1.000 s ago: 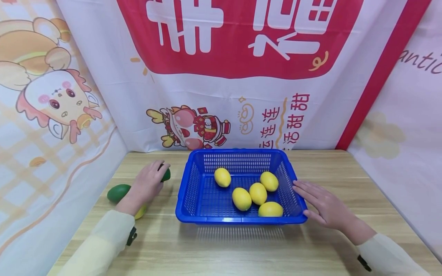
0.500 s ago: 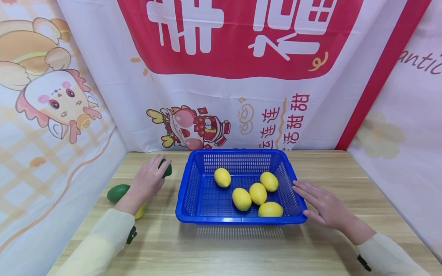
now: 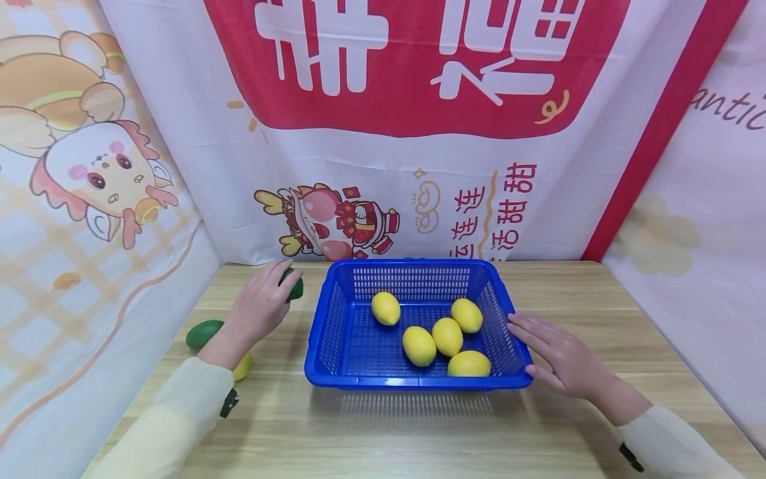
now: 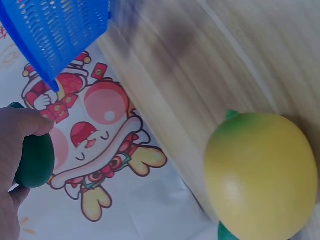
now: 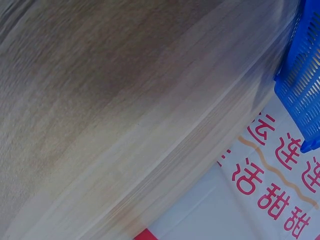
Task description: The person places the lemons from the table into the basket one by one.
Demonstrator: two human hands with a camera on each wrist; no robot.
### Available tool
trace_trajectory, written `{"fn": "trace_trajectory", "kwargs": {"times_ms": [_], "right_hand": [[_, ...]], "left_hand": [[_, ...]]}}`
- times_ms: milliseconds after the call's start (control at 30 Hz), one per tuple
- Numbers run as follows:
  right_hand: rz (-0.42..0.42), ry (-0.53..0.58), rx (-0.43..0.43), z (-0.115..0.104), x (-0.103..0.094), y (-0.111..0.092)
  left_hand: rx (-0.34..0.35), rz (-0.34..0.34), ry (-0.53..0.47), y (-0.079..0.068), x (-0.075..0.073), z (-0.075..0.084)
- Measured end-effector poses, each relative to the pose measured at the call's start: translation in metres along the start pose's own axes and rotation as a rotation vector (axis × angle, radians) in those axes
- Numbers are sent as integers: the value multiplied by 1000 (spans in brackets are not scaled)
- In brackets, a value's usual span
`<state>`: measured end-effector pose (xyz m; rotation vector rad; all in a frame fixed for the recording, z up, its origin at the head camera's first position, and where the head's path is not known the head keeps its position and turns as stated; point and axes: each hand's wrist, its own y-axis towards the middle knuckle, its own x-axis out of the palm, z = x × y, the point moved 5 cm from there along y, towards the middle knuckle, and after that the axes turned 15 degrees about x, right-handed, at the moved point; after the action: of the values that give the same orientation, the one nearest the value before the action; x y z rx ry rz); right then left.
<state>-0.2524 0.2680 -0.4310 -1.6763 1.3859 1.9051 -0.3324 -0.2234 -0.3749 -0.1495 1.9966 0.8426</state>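
Note:
My left hand point(image 3: 258, 305) grips a dark green oval fruit point(image 3: 293, 284), held left of the blue basket. In the left wrist view, the thumb and a finger pinch this fruit point(image 4: 36, 160) from both ends. My right hand point(image 3: 565, 356) rests its extended fingers against the right rim of the blue plastic basket point(image 3: 407, 382). Several yellow lemons lie inside, one of them a lemon point(image 3: 385, 309) on the left. Under my left forearm, partly hidden, are a second dark green fruit point(image 3: 203, 334) and a yellow fruit with a green tip point(image 3: 242, 367).
A wooden table point(image 3: 383, 439) carries everything. Printed cloth point(image 3: 419, 153) hangs along its back edge and both sides. In the right wrist view, the basket's side point(image 5: 305, 85) shows at the right edge, and the hand itself is out of sight.
My left hand has moved slightly up and to the right with the dark green fruit. My right hand, the basket and the lemons have stayed put.

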Motion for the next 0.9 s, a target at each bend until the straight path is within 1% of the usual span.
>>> {"fn": "trace_trajectory", "kwargs": {"times_ms": [133,267,400,667,900], "right_hand": [[-12,-4,11,0,-1,0],[-21,-6,17,0,-1,0],[-15,-2,9,-1,-1,0],[23,8,-30,-3,-2,1],[7,0,-28,-2,-2,1]], "left_hand": [[33,16,-1,7,-6,5],[51,15,-2,13,-9,10],[61,13,-14,19,-10,14],[76,4,-34,29,-11,23],[114,-11,-43,37,-11,30]]}}
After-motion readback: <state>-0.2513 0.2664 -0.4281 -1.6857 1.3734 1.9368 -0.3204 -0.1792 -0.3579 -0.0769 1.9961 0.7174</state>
